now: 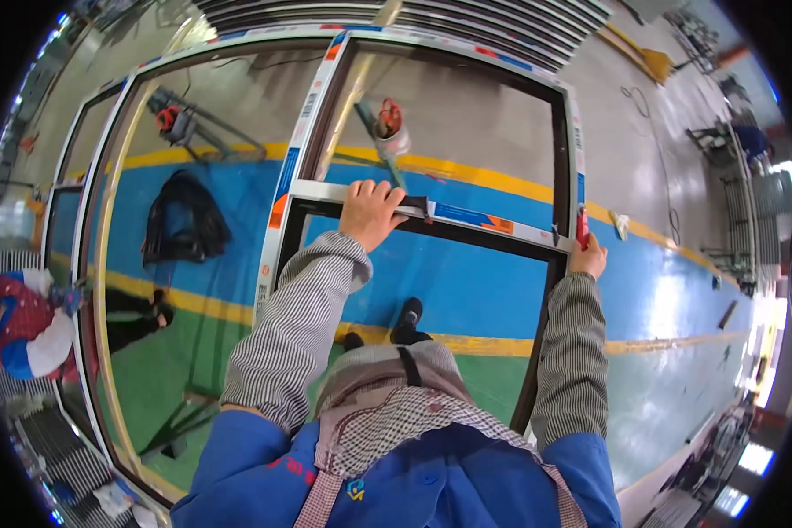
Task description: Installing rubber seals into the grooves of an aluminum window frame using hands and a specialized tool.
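A large window frame [280, 209] with dark inner edges, partly covered in white, blue and orange protective film, lies in front of me. My left hand [371, 214] rests on its crossbar [466, 216], fingers curled over the far edge. A short dark piece [415, 206], perhaps a tool, sticks out from beneath its thumb side; the hand hides the rest. My right hand [590, 256] is closed at the frame's right side bar, where the crossbar ends. From its fingers rises a red-handled tool [583, 226] whose kind I cannot make out.
Through the openings show a black coil of gasket [185, 218], a stand with a red-and-black tool [172, 121] and a bucket [392, 141] holding red items. Another person [40, 326] is at the frame's left end. Stacked profiles [484, 28] lie beyond; a cable [671, 194] crosses the floor right.
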Demonstrator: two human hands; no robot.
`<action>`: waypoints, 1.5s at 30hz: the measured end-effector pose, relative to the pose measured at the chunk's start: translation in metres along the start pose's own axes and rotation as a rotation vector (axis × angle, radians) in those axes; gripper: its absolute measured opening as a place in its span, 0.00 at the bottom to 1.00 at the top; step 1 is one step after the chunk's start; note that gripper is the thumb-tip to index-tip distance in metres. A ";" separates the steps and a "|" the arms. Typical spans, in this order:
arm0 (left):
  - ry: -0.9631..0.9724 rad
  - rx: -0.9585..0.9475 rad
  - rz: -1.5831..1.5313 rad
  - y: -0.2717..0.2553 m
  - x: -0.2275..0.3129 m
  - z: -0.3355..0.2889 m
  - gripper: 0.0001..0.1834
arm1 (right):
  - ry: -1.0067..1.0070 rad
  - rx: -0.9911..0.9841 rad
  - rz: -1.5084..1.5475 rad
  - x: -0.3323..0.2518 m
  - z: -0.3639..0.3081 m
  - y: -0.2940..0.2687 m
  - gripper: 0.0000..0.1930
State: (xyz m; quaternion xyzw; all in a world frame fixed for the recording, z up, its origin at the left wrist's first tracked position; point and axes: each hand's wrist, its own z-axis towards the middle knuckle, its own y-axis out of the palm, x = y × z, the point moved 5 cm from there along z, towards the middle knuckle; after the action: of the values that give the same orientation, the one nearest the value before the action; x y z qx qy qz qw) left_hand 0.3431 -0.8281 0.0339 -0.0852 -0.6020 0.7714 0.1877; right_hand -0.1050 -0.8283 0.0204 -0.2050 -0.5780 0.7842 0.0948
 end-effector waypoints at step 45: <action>0.134 0.521 0.117 -0.013 0.014 -0.005 0.05 | -1.071 -0.094 0.217 -0.274 -0.130 0.013 0.22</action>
State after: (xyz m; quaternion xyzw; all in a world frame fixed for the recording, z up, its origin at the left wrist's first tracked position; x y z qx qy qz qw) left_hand 0.3341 -0.8156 0.0468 -0.1195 -0.3637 0.9024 0.1978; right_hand 0.1986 -0.8253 0.0343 0.1607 -0.5556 0.7573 -0.3035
